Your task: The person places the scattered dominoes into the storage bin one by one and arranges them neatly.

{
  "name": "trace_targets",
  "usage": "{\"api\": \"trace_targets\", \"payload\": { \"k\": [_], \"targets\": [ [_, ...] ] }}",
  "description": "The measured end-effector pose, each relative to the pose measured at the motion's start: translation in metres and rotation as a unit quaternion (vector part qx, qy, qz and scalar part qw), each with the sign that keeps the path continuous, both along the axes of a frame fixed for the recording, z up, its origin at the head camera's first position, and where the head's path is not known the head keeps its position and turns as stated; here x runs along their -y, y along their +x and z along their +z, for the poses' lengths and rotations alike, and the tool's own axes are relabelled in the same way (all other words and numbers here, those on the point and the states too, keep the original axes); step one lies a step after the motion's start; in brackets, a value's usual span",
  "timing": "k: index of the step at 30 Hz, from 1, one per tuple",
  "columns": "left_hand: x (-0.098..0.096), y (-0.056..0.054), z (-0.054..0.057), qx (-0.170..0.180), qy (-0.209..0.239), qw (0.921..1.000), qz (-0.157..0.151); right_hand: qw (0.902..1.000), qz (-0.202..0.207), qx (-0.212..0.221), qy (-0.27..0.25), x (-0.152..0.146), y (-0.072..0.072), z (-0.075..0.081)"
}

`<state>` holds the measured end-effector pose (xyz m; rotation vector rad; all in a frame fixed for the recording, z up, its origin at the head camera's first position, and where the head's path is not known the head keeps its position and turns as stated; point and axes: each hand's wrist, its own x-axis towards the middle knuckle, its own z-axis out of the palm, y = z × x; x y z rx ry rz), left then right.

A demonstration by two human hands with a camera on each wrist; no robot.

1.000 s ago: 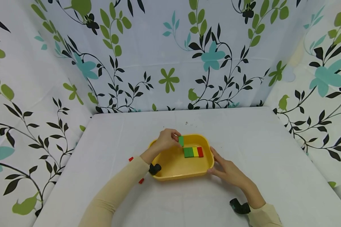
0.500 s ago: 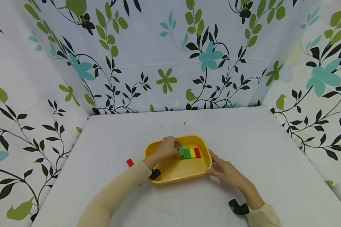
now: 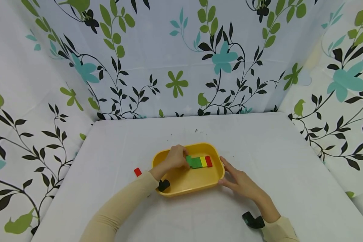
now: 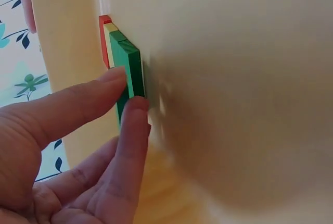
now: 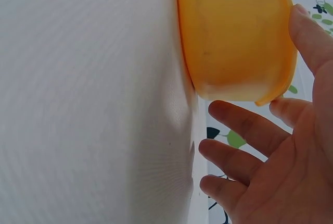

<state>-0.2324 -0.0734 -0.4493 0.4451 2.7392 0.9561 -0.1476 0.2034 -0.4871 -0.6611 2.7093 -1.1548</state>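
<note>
My left hand (image 3: pixel 175 158) reaches into a yellow plastic tray (image 3: pixel 193 183) and pinches a flat green block (image 3: pixel 188 161) at the left end of a short row. In the left wrist view, the thumb rests on the green block's (image 4: pixel 135 70) broad face and a fingertip is at its edge. Along the row to the right come more green (image 3: pixel 196 163), a yellow block (image 3: pixel 203 161) and a red block (image 3: pixel 208 161). My right hand (image 3: pixel 240 181), fingers spread and fairly straight, touches the tray's right end, thumb and forefinger at the rim in the right wrist view.
A red block (image 3: pixel 137 171) lies on the white-covered table (image 3: pixel 260 144), left of the tray. My left sleeve (image 3: pixel 124 201) crosses the table's near left part. Patterned leafy curtains (image 3: pixel 175 57) stand behind and at both sides.
My left hand has brought the green block toward me inside the tray, from apart behind the row to its left end. The right hand keeps its place at the tray.
</note>
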Motion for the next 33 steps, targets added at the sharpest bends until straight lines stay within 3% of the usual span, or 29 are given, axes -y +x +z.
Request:
{"api": "trace_targets", "payload": {
  "k": [4, 12, 33],
  "targets": [
    [0.0, 0.0, -0.003, 0.016, -0.019, 0.9996, 0.01, 1.0, 0.002, -0.002, -0.007, 0.001, 0.0, -0.001],
    [0.0, 0.001, -0.008, 0.035, -0.003, 0.9992, 0.02, 1.0, 0.002, -0.003, -0.004, 0.001, 0.001, -0.002],
    [-0.003, -0.002, -0.01, 0.034, -0.031, 0.9989, 0.01, 0.9999, 0.002, -0.013, -0.001, 0.001, 0.0, -0.002]
  ]
}}
